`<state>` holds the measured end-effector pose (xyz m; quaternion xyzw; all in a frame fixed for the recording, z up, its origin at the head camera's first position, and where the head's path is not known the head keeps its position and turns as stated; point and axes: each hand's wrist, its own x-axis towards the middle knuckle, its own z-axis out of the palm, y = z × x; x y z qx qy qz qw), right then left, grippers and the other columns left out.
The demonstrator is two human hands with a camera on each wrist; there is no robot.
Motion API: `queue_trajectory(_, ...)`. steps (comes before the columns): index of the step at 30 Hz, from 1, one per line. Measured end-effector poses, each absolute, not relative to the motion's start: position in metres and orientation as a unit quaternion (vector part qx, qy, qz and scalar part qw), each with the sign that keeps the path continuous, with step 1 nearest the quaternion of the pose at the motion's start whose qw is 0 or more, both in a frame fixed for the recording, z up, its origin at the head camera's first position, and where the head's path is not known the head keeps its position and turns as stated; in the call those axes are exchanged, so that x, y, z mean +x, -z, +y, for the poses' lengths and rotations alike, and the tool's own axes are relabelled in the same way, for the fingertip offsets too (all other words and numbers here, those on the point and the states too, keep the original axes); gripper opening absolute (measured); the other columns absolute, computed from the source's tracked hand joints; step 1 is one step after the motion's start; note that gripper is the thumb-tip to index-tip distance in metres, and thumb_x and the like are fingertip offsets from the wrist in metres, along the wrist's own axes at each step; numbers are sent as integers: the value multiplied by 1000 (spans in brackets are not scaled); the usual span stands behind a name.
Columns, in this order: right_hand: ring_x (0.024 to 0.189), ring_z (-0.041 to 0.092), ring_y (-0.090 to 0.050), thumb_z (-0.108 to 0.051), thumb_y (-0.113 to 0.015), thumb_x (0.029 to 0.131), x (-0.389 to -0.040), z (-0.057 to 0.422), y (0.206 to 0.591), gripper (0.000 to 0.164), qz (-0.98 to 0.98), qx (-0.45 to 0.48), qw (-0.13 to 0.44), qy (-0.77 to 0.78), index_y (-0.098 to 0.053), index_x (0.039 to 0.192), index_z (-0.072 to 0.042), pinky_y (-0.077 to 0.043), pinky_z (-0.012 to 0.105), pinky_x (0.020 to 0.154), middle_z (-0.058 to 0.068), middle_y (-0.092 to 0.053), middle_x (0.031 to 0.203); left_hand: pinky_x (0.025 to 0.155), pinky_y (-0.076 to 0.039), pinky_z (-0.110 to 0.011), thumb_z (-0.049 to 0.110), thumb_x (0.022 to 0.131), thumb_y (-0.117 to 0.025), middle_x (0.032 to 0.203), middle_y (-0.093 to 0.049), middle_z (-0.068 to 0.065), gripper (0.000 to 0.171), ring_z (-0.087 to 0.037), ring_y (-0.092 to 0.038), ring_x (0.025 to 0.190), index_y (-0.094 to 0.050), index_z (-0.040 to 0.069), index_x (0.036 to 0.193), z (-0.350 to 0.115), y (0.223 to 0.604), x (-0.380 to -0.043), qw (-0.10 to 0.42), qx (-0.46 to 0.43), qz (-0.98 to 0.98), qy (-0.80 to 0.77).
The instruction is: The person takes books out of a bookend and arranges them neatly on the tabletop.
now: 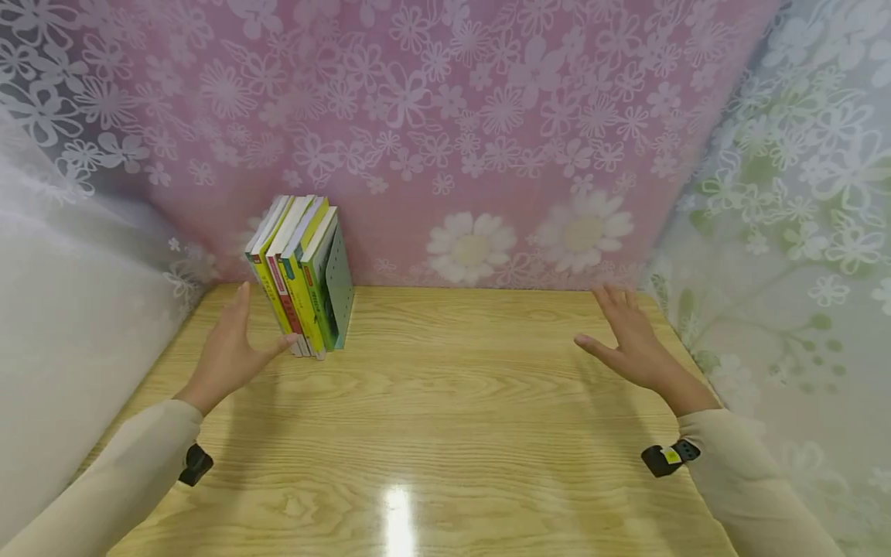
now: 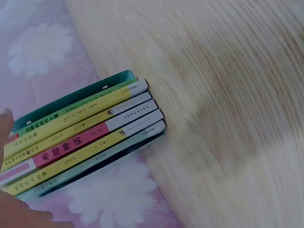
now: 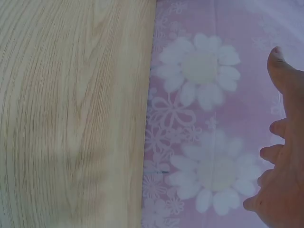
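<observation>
Books (image 1: 295, 271): standing row, left rear of counter (image 1: 459, 402), bookend (image 1: 341, 278) at right end.
Left grip (image 1: 226, 360): spread beside spines; contact unclear.
Right grip (image 1: 636, 348): spread, well apart from books.
Handling: probably best squeezed evenly from both ends.

Long sleeves in pale cream, plain and smooth, cover both forearms: the left sleeve (image 1: 118, 472) and the right sleeve (image 1: 752, 472) each finish in an unadorned edge at the wrist, leaving the left hand (image 1: 226, 356) and right hand (image 1: 633, 348) bare. A small, boxy black device (image 1: 196, 466) shows at the left cuff. Its black counterpart (image 1: 654, 462) at the right cuff bears a yellow label (image 1: 671, 455), its marking too small to read.
</observation>
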<state>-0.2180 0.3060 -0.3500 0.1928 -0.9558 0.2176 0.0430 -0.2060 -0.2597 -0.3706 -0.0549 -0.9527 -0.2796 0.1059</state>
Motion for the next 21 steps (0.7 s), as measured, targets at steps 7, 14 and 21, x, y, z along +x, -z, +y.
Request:
queue_trajectory(7,144,37,16,-38,-56,97,-222,293,360,84,-938,192,35,-287,1,156,-19,-6,77,103,15,6,160,105,-20,-70,55,89,-59,158,5,-20,104,-53,-10,138,14,19,152,-270,373,-220,68,3,-913,403)
queue_trajectory(14,146,39,-2,-35,-57,97,-221,281,377,78,-918,184,38,-349,-6,155,-28,-15,73,105,8,-2,161,115,-13,-57,47,92,-59,160,7,-3,96,-33,-2,146,14,28,151,-273,380,-233,67,-2,-851,521)
queue_trajectory(21,145,39,-10,-30,-55,99,-219,263,393,71,-891,177,16,-417,-11,155,-25,-19,64,111,10,-9,161,118,-16,-49,42,93,-60,160,-5,-3,88,-27,-13,146,1,26,154,-267,387,-245,80,20,-813,576)
